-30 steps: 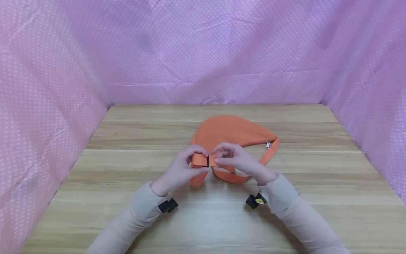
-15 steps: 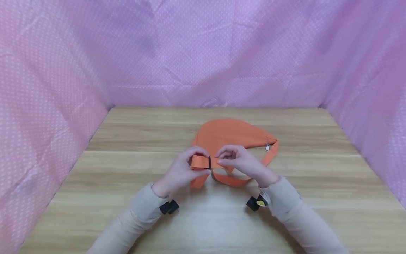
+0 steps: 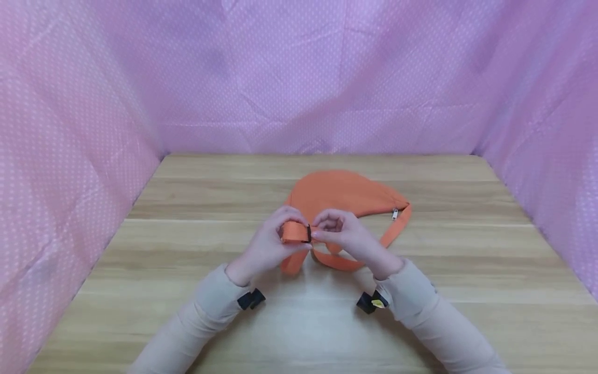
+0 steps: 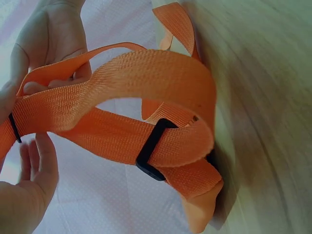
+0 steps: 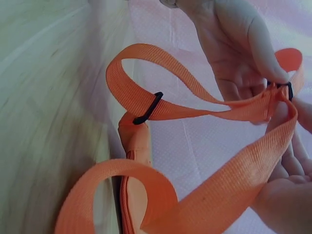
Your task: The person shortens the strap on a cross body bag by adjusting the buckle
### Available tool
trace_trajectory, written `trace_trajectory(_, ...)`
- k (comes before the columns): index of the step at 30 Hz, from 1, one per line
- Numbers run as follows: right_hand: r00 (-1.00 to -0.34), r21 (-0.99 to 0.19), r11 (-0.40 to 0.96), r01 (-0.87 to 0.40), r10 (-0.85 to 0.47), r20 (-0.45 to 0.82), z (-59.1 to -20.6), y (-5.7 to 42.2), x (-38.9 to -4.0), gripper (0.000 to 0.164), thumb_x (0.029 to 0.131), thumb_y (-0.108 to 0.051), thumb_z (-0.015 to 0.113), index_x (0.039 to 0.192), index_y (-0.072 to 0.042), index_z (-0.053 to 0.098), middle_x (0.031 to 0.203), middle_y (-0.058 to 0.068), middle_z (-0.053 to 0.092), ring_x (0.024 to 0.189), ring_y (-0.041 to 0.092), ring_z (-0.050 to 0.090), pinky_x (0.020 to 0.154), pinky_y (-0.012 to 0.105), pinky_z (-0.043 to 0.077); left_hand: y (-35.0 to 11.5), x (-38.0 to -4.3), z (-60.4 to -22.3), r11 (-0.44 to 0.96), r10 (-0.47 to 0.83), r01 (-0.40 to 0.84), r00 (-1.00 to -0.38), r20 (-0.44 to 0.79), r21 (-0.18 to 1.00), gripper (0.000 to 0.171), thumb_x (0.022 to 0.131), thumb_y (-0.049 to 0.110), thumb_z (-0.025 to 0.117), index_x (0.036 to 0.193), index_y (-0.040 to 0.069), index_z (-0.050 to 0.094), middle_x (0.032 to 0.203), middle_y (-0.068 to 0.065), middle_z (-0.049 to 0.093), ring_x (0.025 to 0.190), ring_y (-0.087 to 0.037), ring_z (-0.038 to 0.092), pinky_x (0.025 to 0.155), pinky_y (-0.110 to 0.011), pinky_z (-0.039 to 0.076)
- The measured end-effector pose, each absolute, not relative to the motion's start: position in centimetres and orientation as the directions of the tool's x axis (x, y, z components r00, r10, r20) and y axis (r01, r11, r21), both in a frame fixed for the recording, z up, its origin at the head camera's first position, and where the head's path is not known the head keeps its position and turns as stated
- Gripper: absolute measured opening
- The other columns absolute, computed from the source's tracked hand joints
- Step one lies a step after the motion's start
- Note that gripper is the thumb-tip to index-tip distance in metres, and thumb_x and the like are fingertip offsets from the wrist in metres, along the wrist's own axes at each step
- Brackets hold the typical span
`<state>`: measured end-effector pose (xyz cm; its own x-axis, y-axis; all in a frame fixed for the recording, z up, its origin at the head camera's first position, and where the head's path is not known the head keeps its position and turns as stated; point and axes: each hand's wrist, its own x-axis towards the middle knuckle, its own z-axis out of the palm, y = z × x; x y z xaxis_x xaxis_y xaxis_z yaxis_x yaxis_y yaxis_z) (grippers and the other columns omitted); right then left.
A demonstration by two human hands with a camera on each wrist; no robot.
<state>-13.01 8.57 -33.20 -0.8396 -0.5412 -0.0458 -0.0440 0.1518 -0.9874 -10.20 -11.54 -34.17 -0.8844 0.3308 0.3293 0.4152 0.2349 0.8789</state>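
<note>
In the head view an orange sling bag lies on the table, with its strap raised toward the two hands. A black slider buckle sits on the strap. My left hand holds the buckle by its edges between forefinger and thumb, a strap loop framed inside its grip. From the other side my right hand pinches the strap close against the buckle. A second black slider on the webbing hangs in the left wrist view. The hands partly cover the pinched webbing in the head view.
The wooden table reaches back to pink dotted curtains on three sides. A loose part of the strap curves off the bag's right end, near a zipper pull.
My right hand has shifted slightly left, closer to the buckle, so less strap shows between them. My left hand keeps hold of the buckle, and the bag stays in place.
</note>
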Motion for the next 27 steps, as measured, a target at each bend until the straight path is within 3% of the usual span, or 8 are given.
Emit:
trace_trajectory(3, -0.846, -0.988, 0.155, -0.025, -0.529, -0.061, -33.3, 8.5, -12.7, 0.023, 0.086, -0.012, 0.069, 0.106, -0.004, 0.06, 0.087, -0.003, 0.067, 0.075, 0.011, 0.06, 0.061, 0.021, 0.045, -11.3, -10.0, -34.3, 0.229, 0.327, 0.415, -0.885, 0.332, 0.88, 0.037, 0.072, -0.001, 0.079, 0.102, 0.005, 0.058, 0.116, -0.008, 0.05, 0.105, -0.024, 0.052, 0.087, -0.037, 0.051)
trace_trajectory(7, -0.862, -0.987, 0.162, -0.016, -0.503, -0.069, -33.0, 8.4, -12.4, 0.032, 0.085, -0.014, 0.07, 0.115, -0.004, 0.06, 0.101, 0.003, 0.068, 0.085, 0.014, 0.064, 0.072, 0.026, 0.051, -11.1, -10.0, -34.3, 0.223, 0.32, 0.423, -0.883, 0.344, 0.878, 0.047, 0.075, 0.0, 0.078, 0.115, 0.006, 0.053, 0.122, -0.01, 0.046, 0.105, -0.025, 0.052, 0.085, -0.037, 0.052)
trace_trajectory(14, -0.854, -0.988, 0.155, -0.016, -0.516, -0.067, -32.4, 8.1, -12.4, 0.034, 0.087, -0.009, 0.066, 0.12, -0.001, 0.058, 0.114, 0.015, 0.064, 0.09, 0.014, 0.065, 0.081, 0.033, 0.052, -11.0, -10.2, -34.1, 0.24, 0.313, 0.411, -0.891, 0.33, 0.88, 0.065, 0.075, -0.001, 0.077, 0.13, 0.009, 0.045, 0.132, -0.015, 0.043, 0.109, -0.024, 0.052, 0.089, -0.038, 0.05)
trace_trajectory(20, -0.861, -0.998, 0.062, -0.024, -0.509, -0.011, -32.8, 8.2, -12.6, 0.03, 0.086, -0.004, 0.065, 0.115, 0.003, 0.058, 0.104, 0.0, 0.066, 0.087, 0.01, 0.065, 0.079, 0.026, 0.053, -11.1, -10.1, -34.1, 0.188, 0.333, 0.39, -0.889, 0.315, 0.901, 0.066, 0.075, -0.003, 0.076, 0.132, 0.009, 0.043, 0.131, -0.01, 0.04, 0.109, -0.027, 0.054, 0.087, -0.039, 0.053)
trace_trajectory(24, -0.869, -0.997, -0.08, -0.001, -0.493, 0.041, -33.0, 8.8, -13.2, 0.021, 0.085, 0.0, 0.063, 0.105, -0.009, 0.062, 0.091, -0.005, 0.064, 0.079, 0.008, 0.062, 0.075, 0.022, 0.052, -11.7, -10.2, -34.1, 0.205, 0.32, 0.405, -0.888, 0.329, 0.891, 0.064, 0.075, -0.004, 0.075, 0.13, 0.006, 0.045, 0.132, -0.011, 0.041, 0.112, -0.029, 0.052, 0.093, -0.046, 0.049)
trace_trajectory(27, -0.858, -0.972, -0.226, 0.057, -0.51, 0.069, -33.1, 9.1, -13.8, 0.027, 0.087, 0.004, 0.054, 0.099, -0.019, 0.063, 0.087, -0.005, 0.062, 0.077, 0.008, 0.06, 0.075, 0.021, 0.051, -12.0, -10.2, -34.1, 0.239, 0.307, 0.422, -0.887, 0.344, 0.875, 0.059, 0.077, -0.003, 0.075, 0.129, 0.004, 0.047, 0.128, -0.012, 0.045, 0.111, -0.03, 0.05, 0.094, -0.049, 0.046)
